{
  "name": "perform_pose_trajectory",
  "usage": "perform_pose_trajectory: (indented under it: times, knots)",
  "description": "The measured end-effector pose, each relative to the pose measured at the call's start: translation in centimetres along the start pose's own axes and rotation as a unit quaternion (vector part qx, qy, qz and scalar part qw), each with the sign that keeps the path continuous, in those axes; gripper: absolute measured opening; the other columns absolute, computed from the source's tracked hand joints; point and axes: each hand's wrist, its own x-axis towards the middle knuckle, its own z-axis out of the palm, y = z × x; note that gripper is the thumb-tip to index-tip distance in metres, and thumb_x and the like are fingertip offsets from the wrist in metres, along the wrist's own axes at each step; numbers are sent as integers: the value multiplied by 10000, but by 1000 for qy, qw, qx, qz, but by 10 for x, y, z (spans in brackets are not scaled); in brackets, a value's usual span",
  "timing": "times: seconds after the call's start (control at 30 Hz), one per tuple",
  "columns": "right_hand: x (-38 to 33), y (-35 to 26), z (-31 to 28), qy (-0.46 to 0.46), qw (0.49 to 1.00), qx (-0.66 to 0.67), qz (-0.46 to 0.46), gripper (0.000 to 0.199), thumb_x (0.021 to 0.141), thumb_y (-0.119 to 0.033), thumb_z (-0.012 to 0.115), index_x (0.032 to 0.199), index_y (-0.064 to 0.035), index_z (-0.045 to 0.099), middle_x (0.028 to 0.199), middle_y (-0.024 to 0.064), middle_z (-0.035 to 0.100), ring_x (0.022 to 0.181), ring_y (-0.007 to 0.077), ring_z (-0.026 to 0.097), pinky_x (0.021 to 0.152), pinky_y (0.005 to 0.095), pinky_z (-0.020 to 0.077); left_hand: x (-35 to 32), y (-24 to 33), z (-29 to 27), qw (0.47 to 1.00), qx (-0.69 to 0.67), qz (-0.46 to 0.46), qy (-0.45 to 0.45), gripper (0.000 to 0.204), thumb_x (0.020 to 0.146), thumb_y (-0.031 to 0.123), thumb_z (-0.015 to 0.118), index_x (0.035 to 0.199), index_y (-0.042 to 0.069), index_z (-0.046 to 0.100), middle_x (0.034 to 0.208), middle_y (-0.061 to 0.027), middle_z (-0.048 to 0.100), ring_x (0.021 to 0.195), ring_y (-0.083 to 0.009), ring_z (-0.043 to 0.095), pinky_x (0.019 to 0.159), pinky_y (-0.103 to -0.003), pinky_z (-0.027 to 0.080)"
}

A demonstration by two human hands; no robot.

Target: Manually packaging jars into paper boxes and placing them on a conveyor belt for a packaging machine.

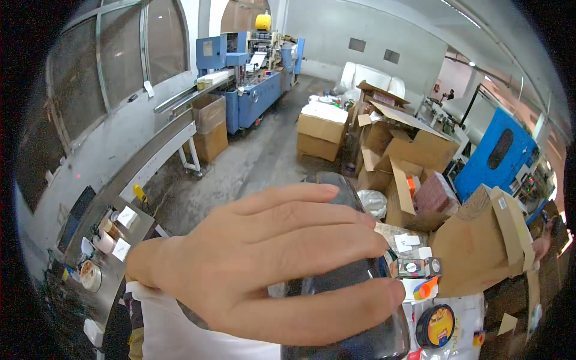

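My left hand (282, 258) fills the middle of the head view, back of the hand up and fingers stretched to the right, slightly apart. Nothing shows in its grasp. Behind and below it is a dark glossy rounded object (390, 336), mostly covered by the hand; I cannot make out what it is or whether the fingers touch it. Beyond the fingertips, a small dark box (414, 267), white cards (407, 242), an orange-and-blue item (426, 288) and a round yellow-and-black tin (436, 326) lie on a table. My right hand is not in view.
Cardboard boxes (480, 246) crowd the right side, near a blue machine panel (498, 150). A blue machine (255, 102) stands at the back. On the left, a narrow bench holds a round jar (91, 276), white cards (126, 216) and a yellow tool (140, 193).
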Motion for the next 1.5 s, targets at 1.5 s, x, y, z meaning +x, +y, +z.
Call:
perform_pose_trajectory:
  times: [1.5]
  knots:
    - [-17, -199, 68, -171, 665, -708, 163, 747, 754, -306, 782, 1370, -48, 450, 1151, 167, 598, 1054, 333, 605, 827, 400, 525, -198, 14, 303, 794, -401, -379, -255, 746, 673, 244, 805, 1323, 62, 489, 1193, -172, 572, 1084, -345, 589, 914, -409, 499]
